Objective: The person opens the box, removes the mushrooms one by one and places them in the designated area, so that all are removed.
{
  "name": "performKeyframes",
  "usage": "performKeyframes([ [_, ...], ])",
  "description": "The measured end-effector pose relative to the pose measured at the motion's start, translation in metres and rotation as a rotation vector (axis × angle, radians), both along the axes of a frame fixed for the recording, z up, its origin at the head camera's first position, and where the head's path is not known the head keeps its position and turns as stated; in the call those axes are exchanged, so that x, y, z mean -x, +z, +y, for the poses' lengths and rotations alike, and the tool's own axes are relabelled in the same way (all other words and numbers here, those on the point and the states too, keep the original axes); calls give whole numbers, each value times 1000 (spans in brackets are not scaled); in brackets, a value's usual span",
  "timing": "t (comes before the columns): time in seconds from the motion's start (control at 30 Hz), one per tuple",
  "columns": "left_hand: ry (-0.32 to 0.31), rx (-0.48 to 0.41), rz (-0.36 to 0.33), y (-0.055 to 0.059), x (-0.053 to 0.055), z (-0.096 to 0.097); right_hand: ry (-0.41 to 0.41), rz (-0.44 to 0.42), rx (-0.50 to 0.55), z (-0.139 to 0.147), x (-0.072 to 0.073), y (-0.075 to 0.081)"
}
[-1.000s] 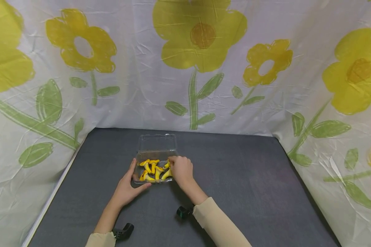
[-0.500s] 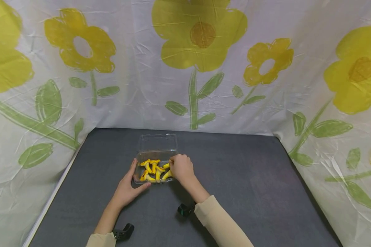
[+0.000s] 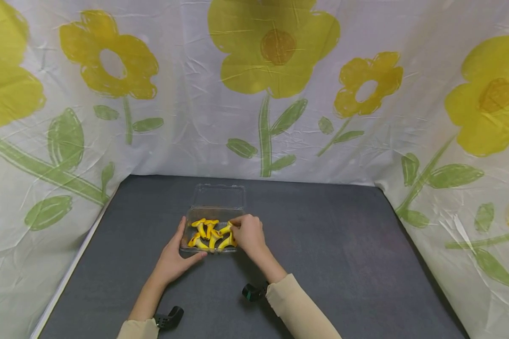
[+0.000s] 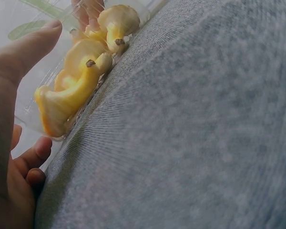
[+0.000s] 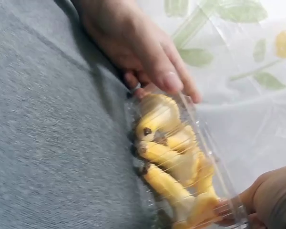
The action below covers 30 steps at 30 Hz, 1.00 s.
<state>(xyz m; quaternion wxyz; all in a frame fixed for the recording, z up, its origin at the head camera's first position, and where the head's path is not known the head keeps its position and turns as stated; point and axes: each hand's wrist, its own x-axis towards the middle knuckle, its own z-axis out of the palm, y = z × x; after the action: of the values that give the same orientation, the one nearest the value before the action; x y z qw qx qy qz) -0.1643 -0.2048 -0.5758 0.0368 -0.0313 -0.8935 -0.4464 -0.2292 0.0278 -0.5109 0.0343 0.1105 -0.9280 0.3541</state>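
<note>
A clear plastic clamshell container (image 3: 186, 214) stands on the dark table with its lid (image 3: 220, 196) raised at the back. Several yellow chanterelle mushrooms (image 3: 200, 228) lie inside it. My left hand (image 3: 171, 261) holds the container's front left corner, thumb along the front wall and fingers against the left side. At the right end, my right hand (image 3: 250, 234) reaches over the rim and pinches one chanterelle mushroom (image 3: 225, 229). In the right wrist view its fingers (image 5: 224, 210) show through the plastic wall, right at a mushroom's cap (image 5: 202, 210).
The dark cloth-covered table (image 3: 343, 245) spreads out on both sides of the container. White curtains (image 3: 186, 117) with yellow printed flowers hang behind and at both sides. A black wrist camera (image 3: 254, 292) sits near each cuff.
The container has turned slightly, its raised lid shifting right and the mushrooms a little left. My right hand has moved slightly left, and the mushroom at its fingertips shows more fully.
</note>
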Motion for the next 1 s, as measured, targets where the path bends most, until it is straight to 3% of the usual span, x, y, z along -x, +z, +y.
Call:
performKeyframes([
  [0.37,-1,-2,-7,0,-2,0,35,77,100,6,5,-5],
  [0.73,-3,0,-7,-2,-1,0,71,195,135,16,13,1],
  [1.0,0,1,-17,0,-1,0,61,171,179,30,16,3],
])
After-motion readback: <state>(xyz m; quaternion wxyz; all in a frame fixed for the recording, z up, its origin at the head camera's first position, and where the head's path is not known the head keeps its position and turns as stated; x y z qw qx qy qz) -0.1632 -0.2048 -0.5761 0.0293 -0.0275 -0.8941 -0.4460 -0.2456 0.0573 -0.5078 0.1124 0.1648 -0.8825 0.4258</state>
